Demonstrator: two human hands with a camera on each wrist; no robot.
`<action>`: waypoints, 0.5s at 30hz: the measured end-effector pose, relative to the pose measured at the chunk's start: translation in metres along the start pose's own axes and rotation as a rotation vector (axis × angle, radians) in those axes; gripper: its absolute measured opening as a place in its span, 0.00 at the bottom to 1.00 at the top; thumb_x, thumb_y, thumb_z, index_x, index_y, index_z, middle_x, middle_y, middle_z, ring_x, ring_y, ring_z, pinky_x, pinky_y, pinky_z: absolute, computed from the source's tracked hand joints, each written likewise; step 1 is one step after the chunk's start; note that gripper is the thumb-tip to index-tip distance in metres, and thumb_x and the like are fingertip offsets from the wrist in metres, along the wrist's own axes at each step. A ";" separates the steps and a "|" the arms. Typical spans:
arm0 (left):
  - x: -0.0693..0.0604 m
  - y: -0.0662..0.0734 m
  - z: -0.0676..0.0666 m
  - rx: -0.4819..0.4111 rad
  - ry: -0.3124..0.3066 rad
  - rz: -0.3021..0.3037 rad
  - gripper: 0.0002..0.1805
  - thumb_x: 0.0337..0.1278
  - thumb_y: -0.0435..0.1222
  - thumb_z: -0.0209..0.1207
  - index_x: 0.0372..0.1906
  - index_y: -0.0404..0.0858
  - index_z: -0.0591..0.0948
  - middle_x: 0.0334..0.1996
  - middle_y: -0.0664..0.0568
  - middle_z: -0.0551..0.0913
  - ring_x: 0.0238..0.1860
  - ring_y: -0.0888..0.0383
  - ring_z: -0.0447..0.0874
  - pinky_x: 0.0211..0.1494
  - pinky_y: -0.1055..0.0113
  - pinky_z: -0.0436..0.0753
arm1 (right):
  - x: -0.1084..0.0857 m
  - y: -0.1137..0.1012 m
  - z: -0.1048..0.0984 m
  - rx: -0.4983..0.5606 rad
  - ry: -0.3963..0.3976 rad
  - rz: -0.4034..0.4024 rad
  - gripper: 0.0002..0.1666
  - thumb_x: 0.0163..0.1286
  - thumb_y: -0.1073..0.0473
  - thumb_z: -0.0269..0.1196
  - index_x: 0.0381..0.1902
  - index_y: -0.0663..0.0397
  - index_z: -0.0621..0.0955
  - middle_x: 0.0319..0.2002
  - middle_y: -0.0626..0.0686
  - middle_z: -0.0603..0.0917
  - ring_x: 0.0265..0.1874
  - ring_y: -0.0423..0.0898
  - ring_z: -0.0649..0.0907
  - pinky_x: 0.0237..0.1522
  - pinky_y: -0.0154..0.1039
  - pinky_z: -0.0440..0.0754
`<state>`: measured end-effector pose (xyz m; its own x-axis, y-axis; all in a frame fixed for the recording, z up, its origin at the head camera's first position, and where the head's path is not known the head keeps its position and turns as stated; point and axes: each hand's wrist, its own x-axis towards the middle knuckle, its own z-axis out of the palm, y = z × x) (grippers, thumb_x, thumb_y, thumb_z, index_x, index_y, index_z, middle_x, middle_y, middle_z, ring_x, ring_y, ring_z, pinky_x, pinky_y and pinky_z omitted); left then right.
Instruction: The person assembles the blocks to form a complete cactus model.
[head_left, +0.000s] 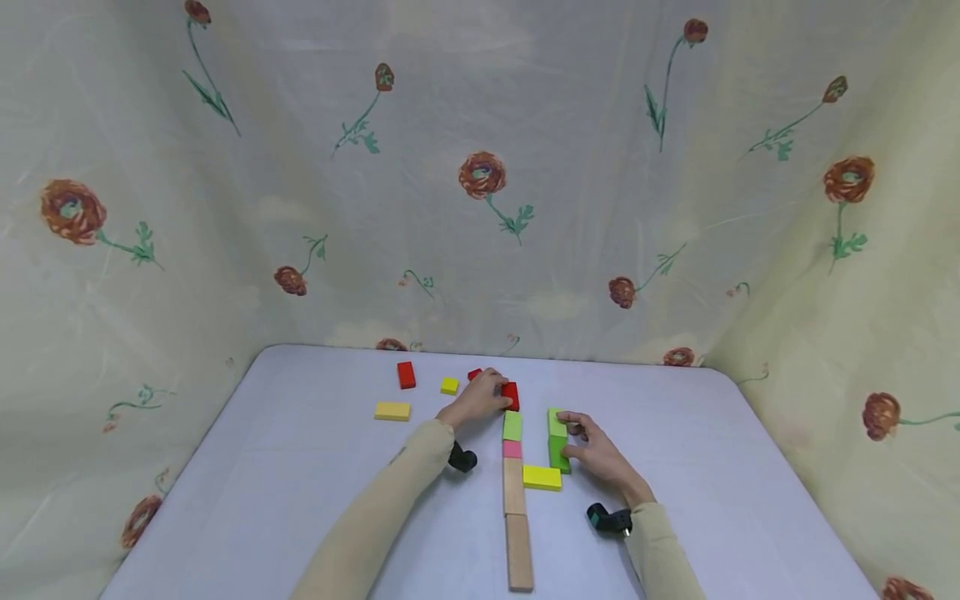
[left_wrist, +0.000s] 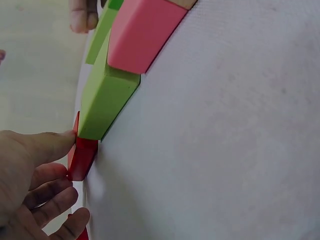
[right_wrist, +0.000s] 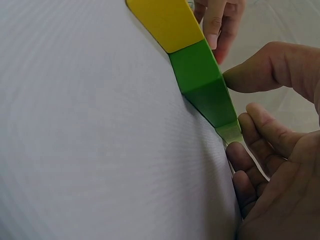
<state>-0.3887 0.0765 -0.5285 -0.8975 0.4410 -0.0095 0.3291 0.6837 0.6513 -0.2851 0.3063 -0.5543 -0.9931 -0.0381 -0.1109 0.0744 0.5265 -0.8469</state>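
Note:
My left hand (head_left: 480, 397) is at the far end of a column of blocks. Its thumb and index finger hold a red block (head_left: 512, 397) by its ends. Against that lies a light green block (head_left: 512, 426), followed by a pink block (head_left: 512, 450) and two wooden blocks (head_left: 513, 487). To the right, my right hand (head_left: 598, 454) touches a second row. Its thumb rests at the edge of a dark green block (right_wrist: 202, 75), while the fingertips lie loosely by a light green block (head_left: 557, 422) beyond. A yellow block (head_left: 542, 477) links column and row.
Left of the column lie a pale yellow block (head_left: 392, 411), a small yellow block (head_left: 449, 386) and a red block (head_left: 406, 375). Another red block (head_left: 474, 374) shows partly behind my left hand. A flowered cloth (head_left: 480, 275) surrounds the white table (head_left: 300, 483).

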 end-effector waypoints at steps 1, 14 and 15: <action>-0.001 0.001 0.001 0.002 0.000 -0.001 0.25 0.61 0.40 0.63 0.62 0.37 0.76 0.59 0.47 0.74 0.54 0.55 0.73 0.61 0.63 0.77 | 0.000 0.000 0.000 -0.001 0.000 0.002 0.37 0.58 0.65 0.63 0.66 0.50 0.68 0.65 0.54 0.70 0.62 0.55 0.67 0.66 0.60 0.61; -0.004 0.002 0.001 0.045 -0.006 0.064 0.25 0.61 0.39 0.62 0.62 0.34 0.75 0.58 0.46 0.75 0.57 0.54 0.72 0.63 0.62 0.75 | 0.001 0.001 0.000 -0.015 0.007 0.006 0.37 0.57 0.65 0.64 0.66 0.50 0.68 0.63 0.57 0.71 0.61 0.56 0.69 0.64 0.60 0.63; -0.004 0.002 0.001 0.041 -0.008 0.070 0.25 0.61 0.38 0.62 0.62 0.34 0.75 0.58 0.46 0.75 0.57 0.53 0.72 0.63 0.62 0.74 | 0.001 0.001 0.000 -0.014 0.010 0.006 0.37 0.57 0.65 0.64 0.66 0.50 0.68 0.63 0.57 0.71 0.61 0.56 0.69 0.64 0.60 0.64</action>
<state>-0.3844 0.0768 -0.5272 -0.8696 0.4929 0.0293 0.4030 0.6740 0.6191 -0.2862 0.3068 -0.5554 -0.9935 -0.0265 -0.1109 0.0792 0.5388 -0.8387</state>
